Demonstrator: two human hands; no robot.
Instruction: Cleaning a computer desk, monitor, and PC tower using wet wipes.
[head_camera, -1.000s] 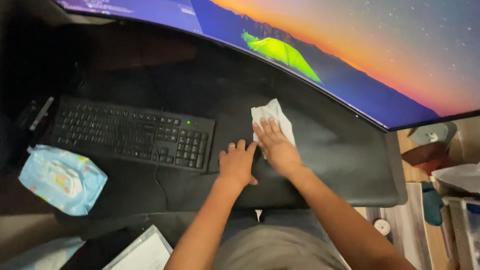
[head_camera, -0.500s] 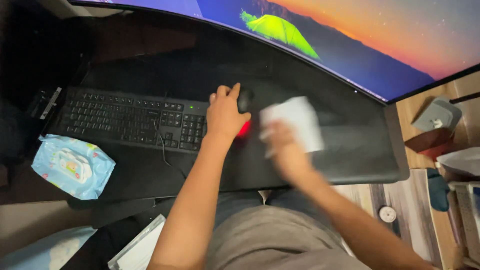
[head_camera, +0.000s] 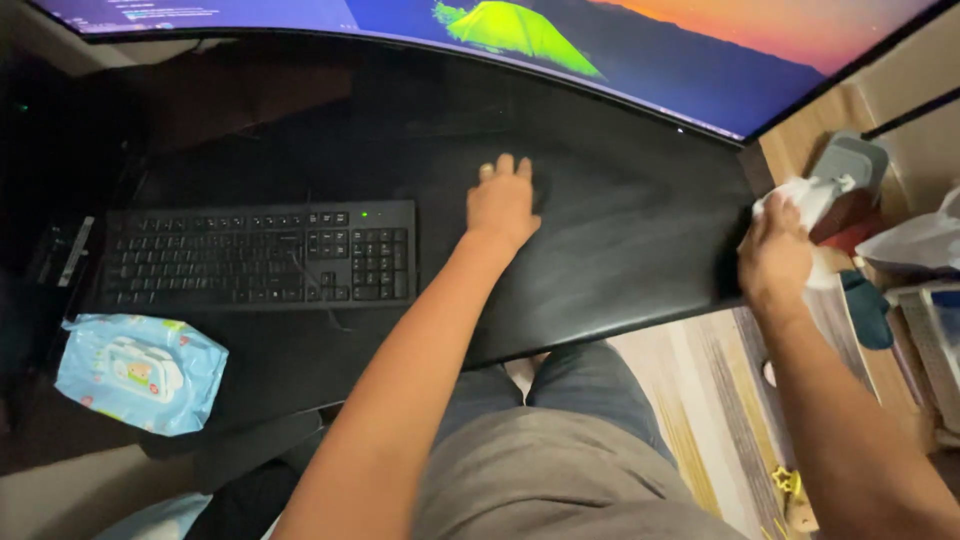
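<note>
My left hand (head_camera: 502, 205) rests on a black mouse (head_camera: 535, 195) on the black desk mat (head_camera: 620, 250), just right of the black keyboard (head_camera: 260, 255); the mouse is mostly hidden under the palm. My right hand (head_camera: 775, 255) is past the desk's right edge, closed on a crumpled white wipe (head_camera: 805, 197) held above the floor. A wide curved monitor (head_camera: 560, 40) spans the back of the desk.
A light blue pack of wet wipes (head_camera: 135, 370) lies at the desk's front left. Right of the desk stand a grey box-shaped device (head_camera: 845, 170), a white bag (head_camera: 915, 240) and a bin (head_camera: 930, 340). My lap and a striped rug (head_camera: 720, 420) are below.
My right hand carried the wipe from the middle of the mat rightward, off the desk's edge. My left hand took the mouse and moved it up and right. The view tilted down.
</note>
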